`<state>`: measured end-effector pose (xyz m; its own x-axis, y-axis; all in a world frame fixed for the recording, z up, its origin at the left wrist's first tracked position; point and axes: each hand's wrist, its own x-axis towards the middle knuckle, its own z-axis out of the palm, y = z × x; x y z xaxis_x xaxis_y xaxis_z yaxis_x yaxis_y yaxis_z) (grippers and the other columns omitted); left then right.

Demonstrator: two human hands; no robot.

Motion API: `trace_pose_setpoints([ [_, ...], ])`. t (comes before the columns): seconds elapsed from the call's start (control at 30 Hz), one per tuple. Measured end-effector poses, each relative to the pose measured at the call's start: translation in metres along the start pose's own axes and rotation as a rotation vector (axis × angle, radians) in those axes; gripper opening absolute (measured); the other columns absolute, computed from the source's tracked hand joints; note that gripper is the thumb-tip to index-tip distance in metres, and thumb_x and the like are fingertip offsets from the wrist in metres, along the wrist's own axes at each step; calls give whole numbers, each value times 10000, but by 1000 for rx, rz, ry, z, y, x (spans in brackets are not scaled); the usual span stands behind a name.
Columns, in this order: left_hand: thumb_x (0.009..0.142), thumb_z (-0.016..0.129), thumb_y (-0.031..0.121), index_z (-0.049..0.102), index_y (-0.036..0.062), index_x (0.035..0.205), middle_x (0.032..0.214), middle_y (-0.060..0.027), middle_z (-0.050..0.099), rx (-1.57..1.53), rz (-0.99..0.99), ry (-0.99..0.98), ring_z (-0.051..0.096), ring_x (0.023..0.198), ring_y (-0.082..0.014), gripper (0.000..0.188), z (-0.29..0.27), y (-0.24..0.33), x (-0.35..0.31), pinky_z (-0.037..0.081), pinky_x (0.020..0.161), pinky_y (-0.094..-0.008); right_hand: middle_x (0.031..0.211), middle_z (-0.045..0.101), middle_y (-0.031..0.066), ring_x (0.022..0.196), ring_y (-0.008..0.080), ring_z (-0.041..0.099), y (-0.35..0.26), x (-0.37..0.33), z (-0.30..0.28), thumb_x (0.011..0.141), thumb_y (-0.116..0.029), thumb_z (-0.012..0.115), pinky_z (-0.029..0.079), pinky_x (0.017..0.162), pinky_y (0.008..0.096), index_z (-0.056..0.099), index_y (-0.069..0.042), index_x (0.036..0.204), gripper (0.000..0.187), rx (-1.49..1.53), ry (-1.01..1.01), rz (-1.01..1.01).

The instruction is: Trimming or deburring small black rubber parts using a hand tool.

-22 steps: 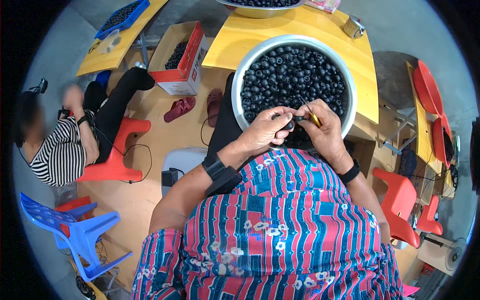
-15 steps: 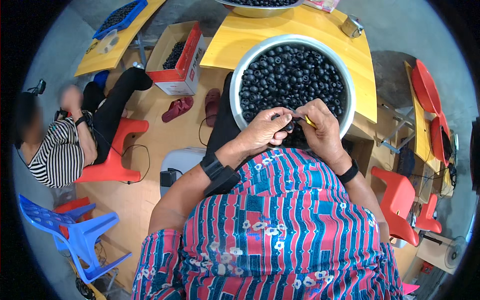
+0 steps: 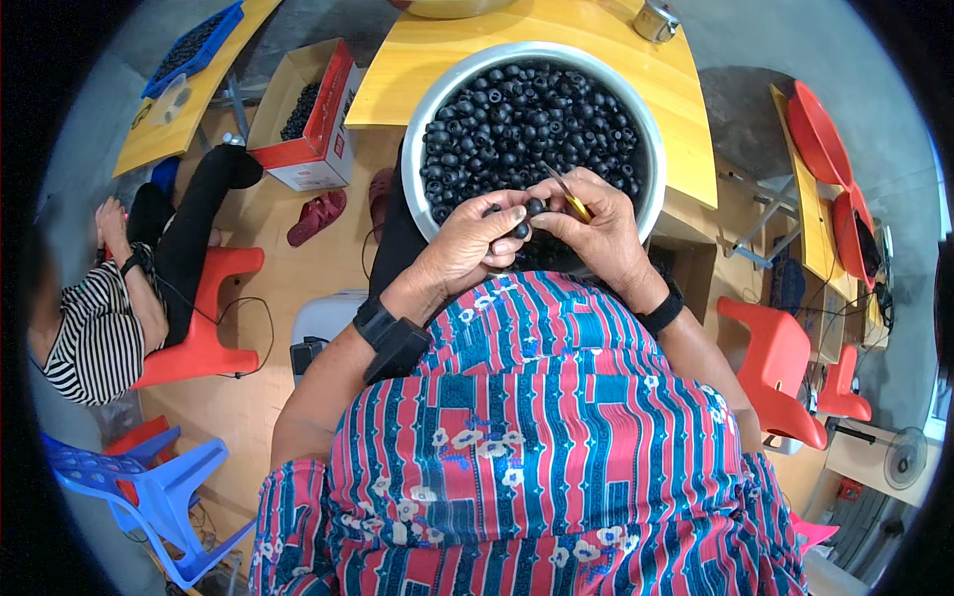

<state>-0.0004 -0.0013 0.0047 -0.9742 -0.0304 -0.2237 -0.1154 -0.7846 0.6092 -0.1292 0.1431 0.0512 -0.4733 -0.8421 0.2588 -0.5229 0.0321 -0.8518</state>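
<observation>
A wide metal basin (image 3: 425, 99) full of small black round hollow pieces (image 3: 517, 129) rests before me at the table's edge. Over its near rim, my left hand (image 3: 481, 232) is closed around a few of these pieces, with black ones (image 3: 519, 230) showing between thumb and fingers. My right hand (image 3: 594, 219) is closed on a slim pointed tool with a yellow handle (image 3: 576, 207); its thin tip points up and left, away from the pieces. Between the two hands, a single black piece (image 3: 536, 207) sits at the right fingertips. Whether the left fingers touch it too, I cannot tell.
A yellow table (image 3: 686, 149) carries a metal cup (image 3: 656, 20). To the left stand a cardboard box (image 3: 308, 164) of black pieces, slippers (image 3: 316, 217), a seated person in a striped top (image 3: 104, 333) and a blue chair (image 3: 164, 477). Red stools (image 3: 770, 368) stand at right.
The view has shifted, so everything sits farther left and higher. The yellow-handled tool has swung to point up, away from the left hand, and a black piece now shows at the right fingertips.
</observation>
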Motion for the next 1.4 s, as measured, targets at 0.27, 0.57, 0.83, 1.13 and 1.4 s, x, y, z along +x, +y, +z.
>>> trace_pose_setpoints([
  [0.27, 998, 510, 170, 504, 57, 1126, 791, -1, 489, 11, -16, -1, 408, 575, -32, 171, 2, 1, 0, 310, 461, -154, 767, 564, 19, 742, 129, 515, 6, 2, 1, 739, 9, 726, 432, 678, 255, 697, -39, 968, 236, -37, -4, -93],
  [0.57, 1000, 511, 209, 523, 54, 1089, 761, 8, 486, 28, 29, -22, 405, 571, -24, 179, -1, -3, 1, 306, 458, -149, 798, 591, 77, 739, 217, 564, -2, 0, 0, 745, -27, 725, 461, 681, 307, 685, -51, 965, 225, -137, 3, -144],
  [0.83, 1002, 504, 198, 509, 53, 1135, 775, 10, 494, 20, 63, 4, 409, 575, -21, 197, 2, -3, -1, 317, 464, -153, 768, 592, 130, 743, 327, 600, 3, -6, -11, 849, -262, 657, 478, 657, 390, 662, -62, 885, 203, -249, -14, -166],
  [1.13, 995, 514, 169, 491, 40, 1146, 754, 13, 474, 9, 66, -49, 414, 575, -13, 199, -2, -4, 0, 313, 451, -146, 751, 578, 101, 684, 309, 603, 4, -8, -8, 828, -303, 686, 476, 595, 395, 663, -74, 903, 243, -361, -50, -185],
  [1.4, 1010, 450, 136, 492, 34, 1151, 733, 16, 474, 14, 58, -45, 417, 556, -18, 180, -1, -3, -2, 333, 464, -159, 753, 578, 96, 686, 307, 606, 4, -8, -7, 826, -304, 687, 481, 598, 398, 656, -73, 904, 246, -384, -58, -180],
])
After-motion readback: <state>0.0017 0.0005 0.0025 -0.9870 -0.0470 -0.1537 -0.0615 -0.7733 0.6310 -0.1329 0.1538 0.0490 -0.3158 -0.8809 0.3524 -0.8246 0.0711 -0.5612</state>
